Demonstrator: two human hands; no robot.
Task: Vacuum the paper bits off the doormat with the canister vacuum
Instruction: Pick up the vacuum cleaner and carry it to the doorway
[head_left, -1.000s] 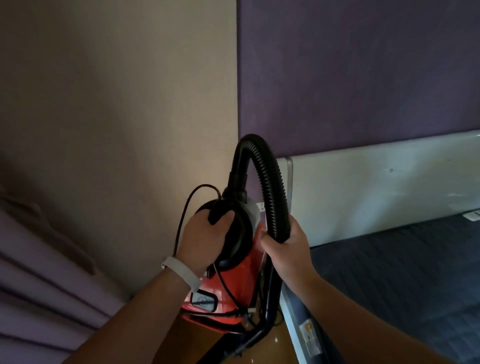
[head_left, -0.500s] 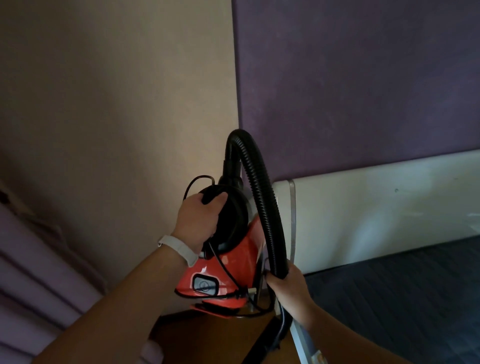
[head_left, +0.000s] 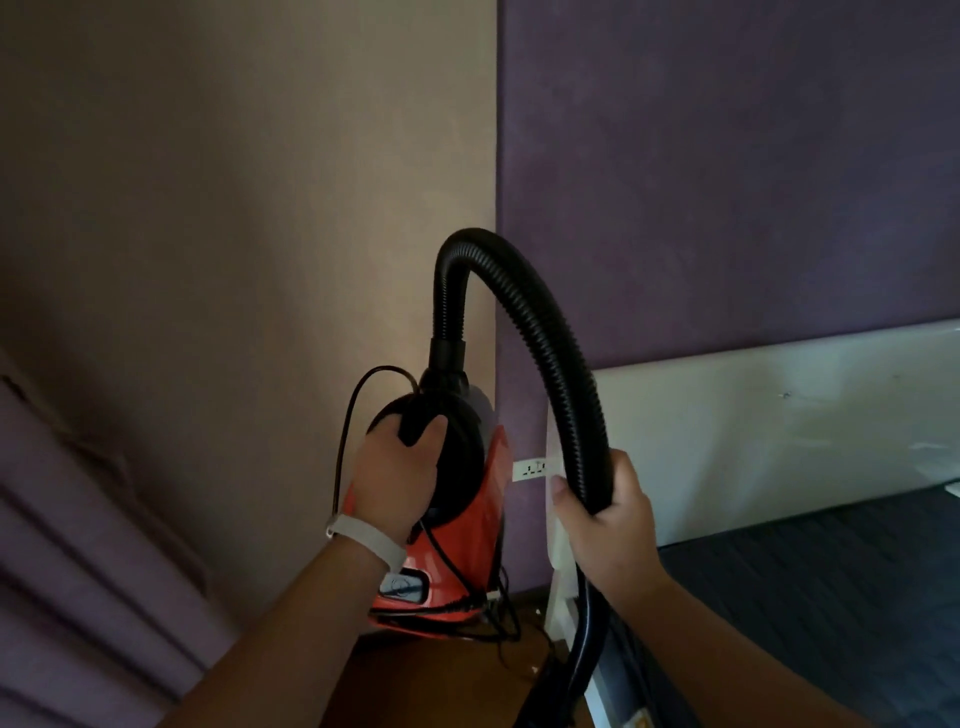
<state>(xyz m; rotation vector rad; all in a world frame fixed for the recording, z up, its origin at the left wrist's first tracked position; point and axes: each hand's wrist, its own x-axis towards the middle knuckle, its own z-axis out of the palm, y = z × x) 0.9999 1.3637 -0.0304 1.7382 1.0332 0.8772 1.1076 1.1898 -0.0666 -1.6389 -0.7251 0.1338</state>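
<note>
- The left hand (head_left: 397, 478) grasps the black handle on top of the canister vacuum (head_left: 470, 540); the fingers wrap over the handle and the thumb lies across its front; a pale wristband (head_left: 366, 538) circles that wrist.
- The canister vacuum stands on end in front of the person, red body below and black cap above; it sits before the corner where the beige wall (head_left: 234, 208) meets the purple wall (head_left: 727, 156); its lower end is close to the brown floor (head_left: 457, 680), and whether it touches cannot be told.
- The black ribbed hose (head_left: 519, 296) rises from the top of the vacuum, arches over to the right and runs down; the right hand (head_left: 605, 514) is clenched around it on the downward stretch, fingers curled round the far side, thumb on the near side; below the hand the hose drops out of view at the lower edge.
- A thin black cord (head_left: 344, 431) loops out to the left of the handle; more cord is bunched around the foot of the red body.
- Small pale bits (head_left: 535, 669) lie on the floor just right of the vacuum's foot.
- A white label (head_left: 530, 469) shows between vacuum and hose; a white board (head_left: 779, 415) stands along the purple wall, with a dark quilted surface (head_left: 831, 597) below it; purple curtain folds (head_left: 78, 571) fill the lower left.
</note>
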